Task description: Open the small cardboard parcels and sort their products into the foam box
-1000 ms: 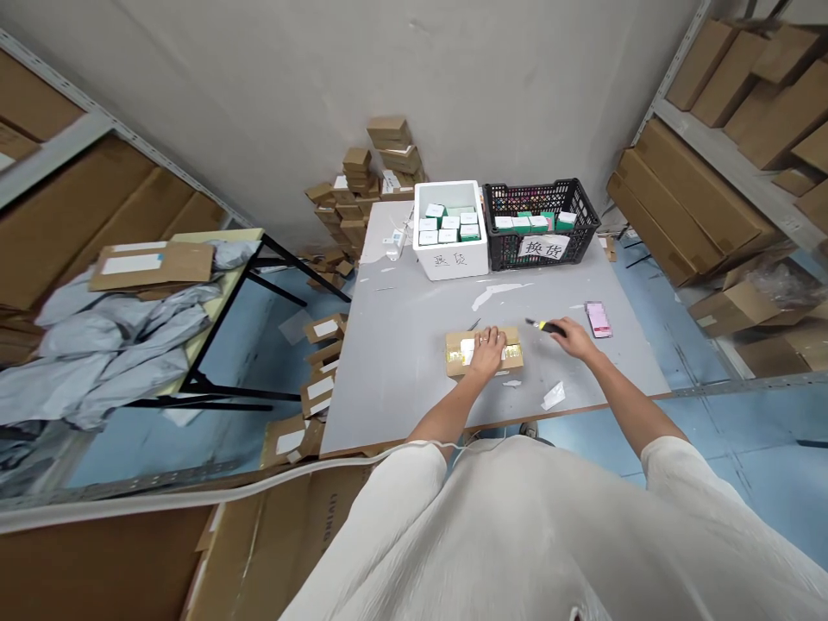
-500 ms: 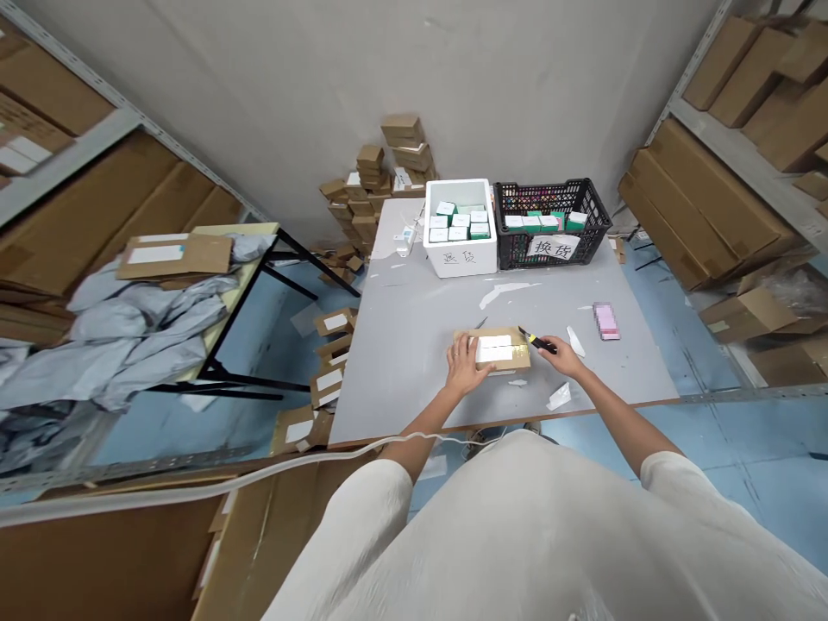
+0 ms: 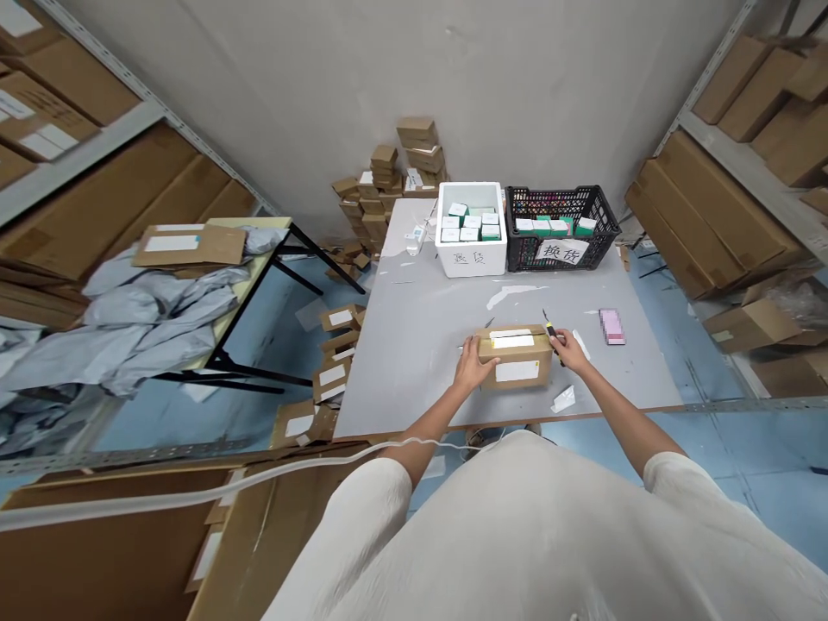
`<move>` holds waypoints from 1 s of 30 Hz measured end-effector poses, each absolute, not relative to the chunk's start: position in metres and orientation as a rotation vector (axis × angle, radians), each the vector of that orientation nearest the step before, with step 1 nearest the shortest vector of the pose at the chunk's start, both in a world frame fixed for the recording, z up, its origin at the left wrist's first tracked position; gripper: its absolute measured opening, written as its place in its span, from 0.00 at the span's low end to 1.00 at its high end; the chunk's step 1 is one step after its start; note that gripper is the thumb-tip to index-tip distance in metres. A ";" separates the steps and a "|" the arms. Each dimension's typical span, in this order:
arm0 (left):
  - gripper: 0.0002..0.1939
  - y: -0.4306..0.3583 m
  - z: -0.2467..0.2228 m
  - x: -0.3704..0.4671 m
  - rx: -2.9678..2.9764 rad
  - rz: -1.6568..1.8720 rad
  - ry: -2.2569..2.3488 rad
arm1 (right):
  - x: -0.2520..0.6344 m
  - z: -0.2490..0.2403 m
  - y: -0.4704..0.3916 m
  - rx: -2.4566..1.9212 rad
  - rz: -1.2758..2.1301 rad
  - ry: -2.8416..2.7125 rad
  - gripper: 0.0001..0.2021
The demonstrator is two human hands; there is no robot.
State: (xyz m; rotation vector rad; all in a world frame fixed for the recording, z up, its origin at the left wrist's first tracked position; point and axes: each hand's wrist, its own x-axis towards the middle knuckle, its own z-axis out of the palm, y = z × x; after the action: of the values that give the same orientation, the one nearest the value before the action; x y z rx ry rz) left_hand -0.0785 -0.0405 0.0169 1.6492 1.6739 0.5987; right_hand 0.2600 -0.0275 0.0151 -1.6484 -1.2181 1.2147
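Observation:
A brown cardboard box (image 3: pixel 517 355) with white labels on its top and front stands near the front edge of the grey table (image 3: pixel 401 362), tilted toward me. At its left end, my left hand (image 3: pixel 473 366) grips the side. My right hand (image 3: pixel 567 349) is at the right end, closed around a black and yellow cutter (image 3: pixel 549 329) whose blade points away from me. Whether my right fingers also press on the box is hard to tell.
Behind stand a white foam bin (image 3: pixel 471 259) and a black crate (image 3: pixel 562 255), both holding small white and green boxes. A pink phone-like object (image 3: pixel 611 327) lies right. Scraps (image 3: pixel 563 398) dot the table. Grey parcels (image 3: pixel 155 302) cover the left table.
The box has tipped so its labelled front side shows. My left hand has moved from its top to its left end, and my right hand with the cutter has come against the right end.

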 end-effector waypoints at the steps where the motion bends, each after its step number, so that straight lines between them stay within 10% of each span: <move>1: 0.48 -0.037 0.016 -0.074 1.633 0.614 1.672 | 0.264 0.013 -0.026 -1.656 1.208 -1.190 0.34; 14: 0.34 -0.009 -0.017 -0.059 1.401 0.720 1.735 | 0.263 -0.017 -0.036 -1.661 1.342 -0.940 0.25; 30: 0.46 -0.025 0.002 -0.048 1.496 0.634 1.655 | 0.263 -0.009 -0.042 -1.775 1.234 -0.978 0.28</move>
State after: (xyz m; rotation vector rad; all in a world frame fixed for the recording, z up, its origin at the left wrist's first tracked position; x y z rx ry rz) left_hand -0.0476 -0.0252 0.0024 1.4957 1.6553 0.6336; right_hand 0.2631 -0.0422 -0.0087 -1.7749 -0.9779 1.2345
